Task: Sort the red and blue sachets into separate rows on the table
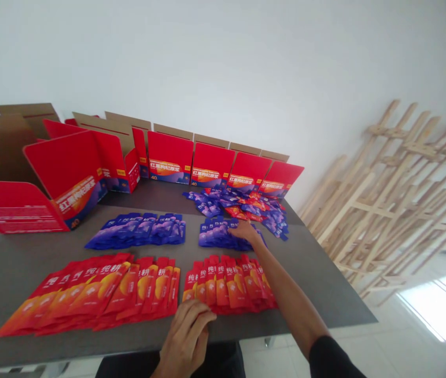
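My right hand point(246, 231) reaches across the grey table point(317, 283) and lies with fingers flat on the right row of purple sachets point(219, 234). My left hand point(187, 336) rests near the table's front edge, fingers together and slightly curled, its fingertips touching the lower left corner of the right row of red-orange sachets point(229, 283). A longer row of red-orange sachets point(97, 291) lies to the left, with a row of purple sachets point(138, 230) behind it. A loose heap of purple and red sachets point(242, 207) lies beyond my right hand.
Several open red cartons point(171, 157) with brown flaps stand in a line along the table's back; larger ones point(65, 173) stand at the left. Wooden frames point(396, 194) lean against the white wall to the right. A tiled floor shows beyond the table's right edge.
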A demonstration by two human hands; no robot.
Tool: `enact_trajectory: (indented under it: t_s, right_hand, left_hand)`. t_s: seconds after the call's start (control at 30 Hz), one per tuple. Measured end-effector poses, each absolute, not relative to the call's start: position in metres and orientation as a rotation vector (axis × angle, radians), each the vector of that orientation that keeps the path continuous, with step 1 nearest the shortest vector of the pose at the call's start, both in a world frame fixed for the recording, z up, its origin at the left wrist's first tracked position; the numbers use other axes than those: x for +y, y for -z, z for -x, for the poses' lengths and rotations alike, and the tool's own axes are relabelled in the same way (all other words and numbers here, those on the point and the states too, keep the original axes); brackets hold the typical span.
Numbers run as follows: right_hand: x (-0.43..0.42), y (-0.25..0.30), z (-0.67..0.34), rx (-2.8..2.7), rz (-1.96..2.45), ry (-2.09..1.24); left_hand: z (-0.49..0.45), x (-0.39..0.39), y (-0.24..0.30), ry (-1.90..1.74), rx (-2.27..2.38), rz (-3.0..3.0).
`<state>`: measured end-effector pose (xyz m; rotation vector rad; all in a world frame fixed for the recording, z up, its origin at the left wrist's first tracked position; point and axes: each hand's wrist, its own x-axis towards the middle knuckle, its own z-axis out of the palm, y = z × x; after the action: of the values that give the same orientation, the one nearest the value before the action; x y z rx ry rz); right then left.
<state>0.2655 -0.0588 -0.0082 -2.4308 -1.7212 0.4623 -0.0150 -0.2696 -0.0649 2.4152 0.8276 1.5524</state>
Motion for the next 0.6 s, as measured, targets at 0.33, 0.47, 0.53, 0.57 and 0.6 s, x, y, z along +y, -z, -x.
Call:
enact_trajectory:
  t_s: [0.33,0.47,0.53,0.57,0.6]
  right_hand:
    - [-0.062,0.010,-0.289,-1.611,2.494,-0.354]
    - [-0.078,0.010,-0.348,-1.380,2.575,-0.144]
    - [-0.089,0.017,-0.379,-1.360,2.641,-0.082]
    - [-0.095,0.021,-0.392,-1.388,2.659,-0.073]
    - [-0.100,0.026,-0.403,-1.431,2.663,-0.077]
  left_hand:
    - [0.015,-0.269,0.065,-1.553,0.843,-2.429]
    - [0.015,-0.268,0.065,-1.534,0.816,-2.431]
    - [0.016,-0.268,0.066,-1.537,0.806,-2.432]
    - [0.016,-0.268,0.066,-1.535,0.803,-2.433]
    - [0.016,-0.268,0.067,-1.532,0.800,-2.433]
